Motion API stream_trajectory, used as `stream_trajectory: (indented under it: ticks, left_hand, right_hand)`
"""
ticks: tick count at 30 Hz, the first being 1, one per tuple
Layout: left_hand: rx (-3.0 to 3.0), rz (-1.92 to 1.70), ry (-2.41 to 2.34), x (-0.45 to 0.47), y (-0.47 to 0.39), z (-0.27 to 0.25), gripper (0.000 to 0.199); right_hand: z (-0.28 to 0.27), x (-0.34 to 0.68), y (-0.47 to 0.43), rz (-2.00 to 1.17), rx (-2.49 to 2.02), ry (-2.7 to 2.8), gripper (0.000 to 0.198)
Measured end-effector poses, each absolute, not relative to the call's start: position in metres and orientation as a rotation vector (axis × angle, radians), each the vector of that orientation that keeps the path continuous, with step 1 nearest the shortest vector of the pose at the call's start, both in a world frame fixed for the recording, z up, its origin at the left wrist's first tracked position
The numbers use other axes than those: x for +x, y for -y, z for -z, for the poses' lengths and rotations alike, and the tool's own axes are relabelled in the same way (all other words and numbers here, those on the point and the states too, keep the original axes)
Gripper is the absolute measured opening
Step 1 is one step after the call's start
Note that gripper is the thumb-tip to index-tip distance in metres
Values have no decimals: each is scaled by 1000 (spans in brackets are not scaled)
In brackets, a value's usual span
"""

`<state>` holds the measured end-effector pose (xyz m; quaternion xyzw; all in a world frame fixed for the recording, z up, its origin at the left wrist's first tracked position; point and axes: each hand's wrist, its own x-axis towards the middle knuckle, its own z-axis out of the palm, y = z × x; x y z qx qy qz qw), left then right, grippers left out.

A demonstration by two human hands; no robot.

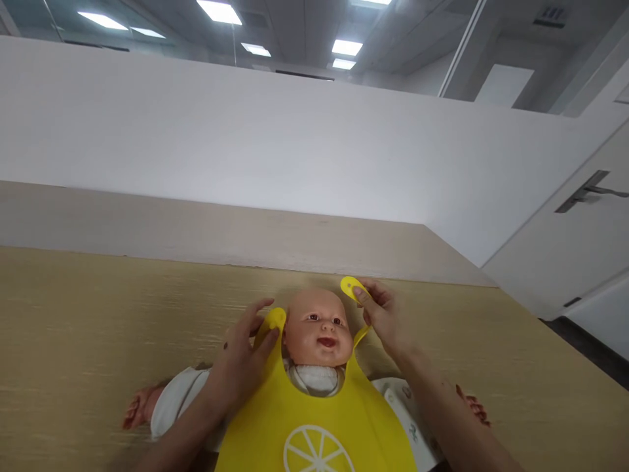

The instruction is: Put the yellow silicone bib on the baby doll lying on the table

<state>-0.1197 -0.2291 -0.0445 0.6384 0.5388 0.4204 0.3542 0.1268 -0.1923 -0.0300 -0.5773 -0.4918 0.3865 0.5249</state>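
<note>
A baby doll (pixel 314 328) lies on its back, face up, in a white outfit. Over its chest is a yellow bib (pixel 314 410) printed with a white citrus slice. My left hand (pixel 243 357) grips the bib's left neck strap beside the doll's head, thumb on the strap. On the other side, my right hand (pixel 381 311) pinches the right strap near its rounded, holed end, raised level with the top of the head. The two strap ends are apart. The doll's arms stretch out to both sides, partly hidden behind my forearms.
The doll lies on a wood-grain table (pixel 98 314). Behind the table's far edge stands a white wall (pixel 221 137) with glass panels above. A door with a metal handle (pixel 584 190) is at the right.
</note>
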Motion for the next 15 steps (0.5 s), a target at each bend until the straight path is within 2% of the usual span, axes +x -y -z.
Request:
stream_trajectory:
  ticks: [3, 8, 12, 15]
  left_hand:
    - [1676, -1177, -1357, -119, 237, 37, 53]
    - [1835, -1210, -1309, -117, 257, 18, 50]
    - [1994, -1273, -1112, -111, 267, 10, 45]
    - [2049, -1307, -1099, -111, 271, 6, 45]
  right_hand:
    - [4, 131, 212, -935, -1305, 1408, 52]
    - [-41, 109, 250, -777, -1073, 2001, 27]
    - [-58, 77, 262, -690, -1006, 2352, 24]
    - [-61, 67, 265, -646, -1105, 2385, 23]
